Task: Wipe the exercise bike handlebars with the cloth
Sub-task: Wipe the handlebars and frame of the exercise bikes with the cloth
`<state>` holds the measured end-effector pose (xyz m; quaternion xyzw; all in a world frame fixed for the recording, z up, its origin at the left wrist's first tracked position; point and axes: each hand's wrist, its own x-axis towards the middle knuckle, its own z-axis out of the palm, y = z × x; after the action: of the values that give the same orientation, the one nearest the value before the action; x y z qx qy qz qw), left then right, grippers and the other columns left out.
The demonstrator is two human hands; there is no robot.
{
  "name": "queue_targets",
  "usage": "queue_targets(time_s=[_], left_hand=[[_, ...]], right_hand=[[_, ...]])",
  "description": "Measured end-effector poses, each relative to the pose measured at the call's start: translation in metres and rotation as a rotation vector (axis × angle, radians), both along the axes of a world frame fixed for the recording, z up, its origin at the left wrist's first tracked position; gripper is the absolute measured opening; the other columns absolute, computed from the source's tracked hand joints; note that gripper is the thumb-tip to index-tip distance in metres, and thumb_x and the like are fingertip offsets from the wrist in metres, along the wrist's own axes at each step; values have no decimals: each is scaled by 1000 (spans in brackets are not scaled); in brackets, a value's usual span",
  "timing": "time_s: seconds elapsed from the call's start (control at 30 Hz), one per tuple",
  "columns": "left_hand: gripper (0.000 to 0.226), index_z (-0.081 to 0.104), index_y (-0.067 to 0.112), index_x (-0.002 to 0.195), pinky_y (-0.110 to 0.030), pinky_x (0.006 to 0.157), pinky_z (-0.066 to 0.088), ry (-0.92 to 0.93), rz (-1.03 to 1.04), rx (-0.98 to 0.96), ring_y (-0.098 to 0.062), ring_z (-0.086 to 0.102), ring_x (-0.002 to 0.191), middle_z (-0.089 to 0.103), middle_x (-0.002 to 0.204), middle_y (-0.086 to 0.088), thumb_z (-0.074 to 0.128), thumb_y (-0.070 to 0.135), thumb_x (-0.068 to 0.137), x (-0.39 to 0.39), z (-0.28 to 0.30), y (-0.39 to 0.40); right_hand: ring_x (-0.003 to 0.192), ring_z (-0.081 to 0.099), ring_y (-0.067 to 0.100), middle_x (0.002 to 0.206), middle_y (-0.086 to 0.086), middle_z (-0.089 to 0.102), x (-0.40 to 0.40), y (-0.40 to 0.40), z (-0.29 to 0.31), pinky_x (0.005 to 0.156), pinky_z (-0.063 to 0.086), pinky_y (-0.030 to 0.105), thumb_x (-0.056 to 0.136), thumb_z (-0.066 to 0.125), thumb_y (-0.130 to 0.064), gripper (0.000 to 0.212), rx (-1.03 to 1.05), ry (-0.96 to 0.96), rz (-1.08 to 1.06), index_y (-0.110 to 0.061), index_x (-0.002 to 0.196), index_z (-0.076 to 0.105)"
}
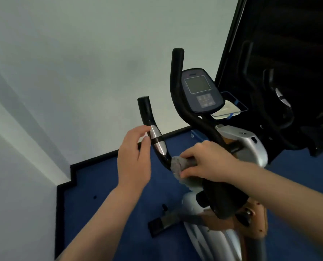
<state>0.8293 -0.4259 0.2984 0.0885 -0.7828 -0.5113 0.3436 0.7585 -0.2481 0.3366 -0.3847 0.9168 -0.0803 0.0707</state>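
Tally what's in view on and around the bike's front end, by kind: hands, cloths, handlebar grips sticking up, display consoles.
Hands: 2 (left hand, right hand)
Cloths: 1 (grey cloth)
Upright handlebar grips: 2 (near grip, far grip)
Display consoles: 1 (console)
Total: 6

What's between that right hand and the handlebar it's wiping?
In the head view, a grey cloth lies wrapped round the handlebar, under the right hand.

Both bare forearms reach forward from the lower edge. The left hand [133, 157] stands upright, fingers loosely curved, fingertips touching the handlebar [158, 140] (no full grip). The right hand [207, 161] lies palm-down, fingers curled, pinching the cloth [177, 163].
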Motion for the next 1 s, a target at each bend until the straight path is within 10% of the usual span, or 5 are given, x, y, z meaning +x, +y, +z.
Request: queue_targets(time_s=[0.7,0.83,1.0], left_hand=[[36,57,33,123,0,98,29,65,-143,57,12,43,122,53,127,25,41,21,93,-58,29,-49],[35,57,30,127,-1,97,30,8,-242,-27,14,44,120,54,127,26,43,19,97,-62,33,-60],[34,60,30,123,-2,94,34,-18,-359,29,11,48,119,58,126,23,43,14,98,-60,39,-72]], right_hand=[[83,62,14,87,-6,66,27,-89,-17,76,51,36,93,46,-52,32,-564,-100,-647,-23,91,60],[105,47,6,105,-16,55,55,-82,-38,84,38,17,97,34,-46,35,-446,73,-642,-32,124,51],[105,52,17,117,0,55,28,-111,-21,90,44,29,99,36,-34,35,-301,139,-588,-22,131,46]])
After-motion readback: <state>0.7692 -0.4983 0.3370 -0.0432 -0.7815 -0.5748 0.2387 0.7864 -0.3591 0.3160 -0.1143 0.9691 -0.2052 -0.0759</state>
